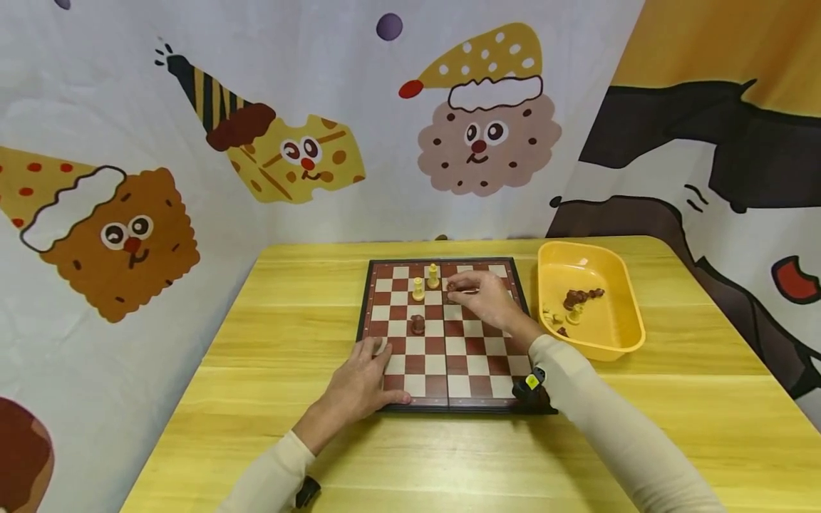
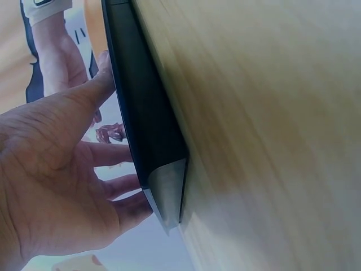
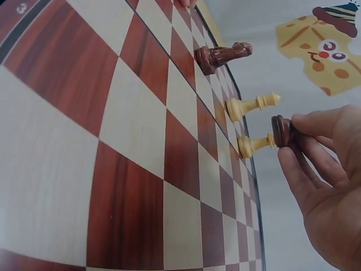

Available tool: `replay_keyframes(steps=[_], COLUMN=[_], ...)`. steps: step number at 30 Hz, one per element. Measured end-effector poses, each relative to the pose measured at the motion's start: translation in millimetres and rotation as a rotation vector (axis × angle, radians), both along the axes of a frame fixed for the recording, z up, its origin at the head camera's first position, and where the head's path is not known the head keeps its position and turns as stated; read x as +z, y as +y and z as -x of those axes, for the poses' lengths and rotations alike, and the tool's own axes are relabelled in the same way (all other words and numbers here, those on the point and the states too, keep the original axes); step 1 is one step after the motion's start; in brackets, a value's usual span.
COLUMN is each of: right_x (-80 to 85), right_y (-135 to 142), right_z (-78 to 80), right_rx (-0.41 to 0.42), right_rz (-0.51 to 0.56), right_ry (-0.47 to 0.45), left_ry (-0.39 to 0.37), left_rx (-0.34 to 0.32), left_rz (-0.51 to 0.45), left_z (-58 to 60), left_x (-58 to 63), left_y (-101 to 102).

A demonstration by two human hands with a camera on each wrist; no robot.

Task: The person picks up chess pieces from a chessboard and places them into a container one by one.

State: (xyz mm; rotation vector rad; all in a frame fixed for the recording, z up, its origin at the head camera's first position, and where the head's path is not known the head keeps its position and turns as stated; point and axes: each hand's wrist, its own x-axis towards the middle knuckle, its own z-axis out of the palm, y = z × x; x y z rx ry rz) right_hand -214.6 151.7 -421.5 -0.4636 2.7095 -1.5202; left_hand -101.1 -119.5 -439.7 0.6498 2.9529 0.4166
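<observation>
A brown-and-cream chessboard [image 1: 458,365] lies on the wooden table. My right hand [image 1: 490,303] is over its far right half, pinching a dark brown chess piece [image 3: 282,131] between thumb and fingers. Only the piece's round base shows clearly; its top is hidden by the fingers. My left hand [image 1: 359,381] rests on the board's near left corner, fingers spread along the edge. A dark brown knight [image 1: 417,325] stands left of the centre fold. Two pale yellow pieces, a shorter one [image 1: 418,289] and a taller one [image 1: 433,276], stand upright farther back.
To the right of the board sits a yellow plastic tray [image 1: 618,306] holding several brown and pale chess pieces lying loose. The wooden table [image 1: 256,370] extends around the board. Behind it hangs a cartoon-printed curtain [image 1: 385,214].
</observation>
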Motion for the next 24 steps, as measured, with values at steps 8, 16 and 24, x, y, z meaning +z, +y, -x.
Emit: replay_keyframes(steps=[8,16,24], right_x=[-1.5,6.3,13.2], right_y=[5,14,39], right_z=[-0.6,-7.9,-12.2], right_rx=[-0.018,-0.049,-0.061], right_rz=[-0.006,-0.018,0.012], right_ry=[0.003,0.089,0.076], left_ry=[0.023,0.02,0.027], left_rx=[-0.016,-0.025,-0.006], left_rz=[0.009,0.017,-0.003], left_z=[-0.4,-0.1,-2.3], left_x=[0.0,-1.7,-2.0], left_y=[0,2,-1])
